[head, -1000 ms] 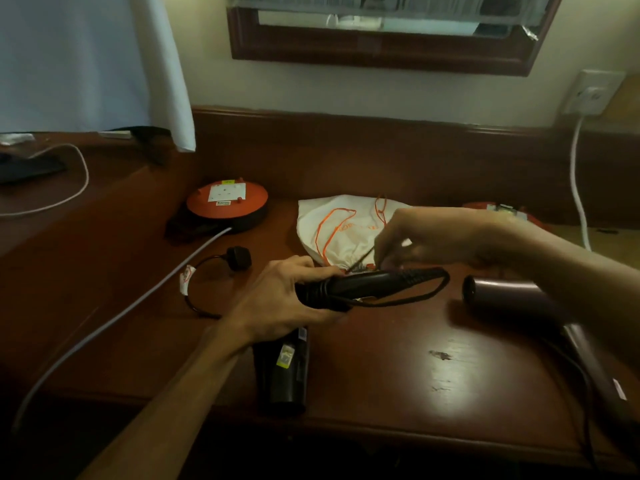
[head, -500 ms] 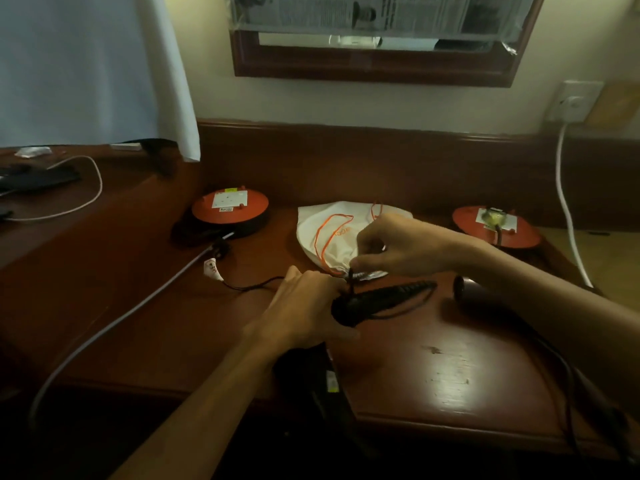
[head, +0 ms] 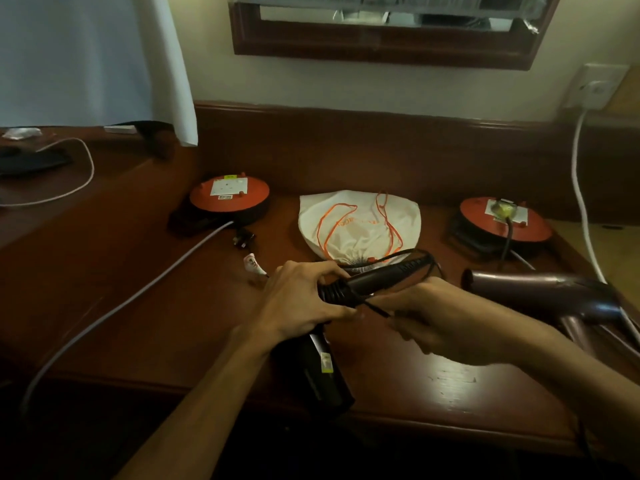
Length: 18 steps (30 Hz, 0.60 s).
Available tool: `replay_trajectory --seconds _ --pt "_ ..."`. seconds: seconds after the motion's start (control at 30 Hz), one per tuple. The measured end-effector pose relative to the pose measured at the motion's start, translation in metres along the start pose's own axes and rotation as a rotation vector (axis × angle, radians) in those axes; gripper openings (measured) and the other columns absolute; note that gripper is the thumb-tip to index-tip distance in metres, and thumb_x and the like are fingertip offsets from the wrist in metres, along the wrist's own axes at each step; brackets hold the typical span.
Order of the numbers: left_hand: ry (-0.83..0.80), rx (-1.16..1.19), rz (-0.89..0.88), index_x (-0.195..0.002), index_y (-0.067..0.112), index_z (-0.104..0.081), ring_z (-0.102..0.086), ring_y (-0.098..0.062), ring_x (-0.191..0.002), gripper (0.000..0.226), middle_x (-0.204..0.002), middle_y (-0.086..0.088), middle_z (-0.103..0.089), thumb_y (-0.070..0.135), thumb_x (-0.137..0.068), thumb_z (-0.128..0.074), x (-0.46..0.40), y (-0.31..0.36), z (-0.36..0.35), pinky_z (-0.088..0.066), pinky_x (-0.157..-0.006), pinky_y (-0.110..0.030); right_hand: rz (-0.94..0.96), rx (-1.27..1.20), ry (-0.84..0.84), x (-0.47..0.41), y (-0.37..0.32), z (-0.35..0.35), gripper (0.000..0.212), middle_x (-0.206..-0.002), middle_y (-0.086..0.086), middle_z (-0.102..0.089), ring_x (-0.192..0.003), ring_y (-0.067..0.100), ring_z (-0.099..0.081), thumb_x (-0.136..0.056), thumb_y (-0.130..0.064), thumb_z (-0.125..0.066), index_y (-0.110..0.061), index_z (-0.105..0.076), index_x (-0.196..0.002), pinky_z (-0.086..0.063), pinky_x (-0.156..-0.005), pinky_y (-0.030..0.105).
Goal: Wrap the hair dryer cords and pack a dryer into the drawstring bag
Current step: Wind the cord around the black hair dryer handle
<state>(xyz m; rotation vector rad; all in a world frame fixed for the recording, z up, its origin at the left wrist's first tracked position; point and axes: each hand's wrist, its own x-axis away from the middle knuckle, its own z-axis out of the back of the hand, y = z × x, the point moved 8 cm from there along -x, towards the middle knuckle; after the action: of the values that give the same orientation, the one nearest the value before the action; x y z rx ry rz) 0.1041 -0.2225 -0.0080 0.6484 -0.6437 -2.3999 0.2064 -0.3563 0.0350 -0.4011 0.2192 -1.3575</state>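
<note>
My left hand [head: 304, 299] grips a black hair dryer [head: 374, 280] where handle meets barrel; the barrel hangs down over the desk's front edge. Its thin black cord [head: 414, 255] loops around the handle's far end. My right hand [head: 440, 317] pinches that cord just below the handle, close to my left hand. The cord's black plug [head: 243, 238] and a white tag [head: 252, 265] lie on the desk to the left. A white drawstring bag [head: 360, 223] with orange strings lies flat behind the hands. A second, maroon hair dryer [head: 540, 289] rests on the desk at right.
Two orange cable reels sit at the back, one on the left [head: 229, 195] and one on the right [head: 504, 221]. A thick white cable [head: 138, 292] runs from the left reel across the desk [head: 173, 323]. Another white cable [head: 581, 188] drops from a wall socket [head: 597, 86].
My right hand has come from above the handle down to below it, drawing the cord around. The plug and tag have slid right, toward the hands.
</note>
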Motion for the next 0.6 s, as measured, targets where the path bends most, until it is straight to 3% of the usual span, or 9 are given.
replay_trajectory --seconds 0.1,0.23,0.33,0.43,0.53,0.6 --pt "-0.016 0.009 0.003 -0.110 0.041 -0.071 -0.059 -0.001 -0.076 0.070 -0.081 0.019 -0.063 0.083 -0.053 -0.074 0.001 -0.001 -0.003 -0.048 -0.072 -0.029 -0.092 0.094 0.059 0.013 0.014 -0.002 0.040 -0.081 -0.015 -0.061 -0.078 0.008 -0.063 -0.103 -0.024 -0.050 -0.044 -0.047 -0.137 -0.053 -0.070 0.031" --pt "-0.062 0.034 0.010 -0.107 0.047 -0.068 -0.057 -0.004 -0.086 0.076 -0.086 0.023 -0.059 0.089 -0.045 -0.069 0.000 -0.004 -0.003 -0.044 -0.073 -0.030 -0.147 0.142 0.160 0.021 0.031 -0.003 0.034 -0.083 -0.010 -0.065 -0.071 0.011 -0.066 -0.102 -0.030 -0.048 -0.040 -0.051 -0.135 -0.056 -0.069 0.033" --pt "-0.070 0.074 -0.007 -0.109 0.049 -0.067 -0.056 0.001 -0.087 0.073 -0.090 0.024 -0.059 0.087 -0.046 -0.069 -0.002 -0.006 0.001 -0.039 -0.068 -0.026 -0.083 0.076 0.149 0.013 0.025 -0.033 0.046 -0.090 -0.016 -0.065 -0.078 0.008 -0.066 -0.103 -0.026 -0.046 -0.038 -0.040 -0.147 -0.057 -0.072 0.030" --pt "-0.079 0.100 -0.011 -0.109 0.049 -0.067 -0.058 -0.001 -0.087 0.068 -0.093 0.023 -0.059 0.086 -0.052 -0.070 -0.002 -0.009 0.003 -0.042 -0.071 -0.029 0.005 0.153 0.177 0.004 0.020 -0.060 0.052 -0.103 -0.001 -0.067 -0.084 0.021 -0.065 -0.102 -0.021 -0.043 -0.035 -0.029 -0.150 -0.056 -0.072 0.043" --pt "-0.096 0.148 0.021 -0.110 0.048 -0.066 -0.062 -0.006 -0.080 0.057 -0.096 0.021 -0.060 0.081 -0.064 -0.072 0.002 -0.013 0.003 -0.052 -0.074 -0.037 0.058 0.139 0.258 -0.003 0.020 -0.059 0.047 -0.096 -0.001 -0.065 -0.076 0.020 -0.060 -0.099 -0.012 -0.048 -0.034 -0.033 -0.138 -0.053 -0.063 0.039" --pt "-0.113 0.128 0.014 -0.111 0.050 -0.063 -0.061 -0.009 -0.090 0.052 -0.095 0.020 -0.060 0.079 -0.068 -0.071 0.005 -0.012 0.003 -0.054 -0.077 -0.041 0.035 0.081 0.227 -0.010 0.026 -0.058 0.043 -0.106 -0.005 -0.066 -0.085 0.015 -0.062 -0.101 -0.014 -0.046 -0.036 -0.046 -0.138 -0.053 -0.069 0.033"
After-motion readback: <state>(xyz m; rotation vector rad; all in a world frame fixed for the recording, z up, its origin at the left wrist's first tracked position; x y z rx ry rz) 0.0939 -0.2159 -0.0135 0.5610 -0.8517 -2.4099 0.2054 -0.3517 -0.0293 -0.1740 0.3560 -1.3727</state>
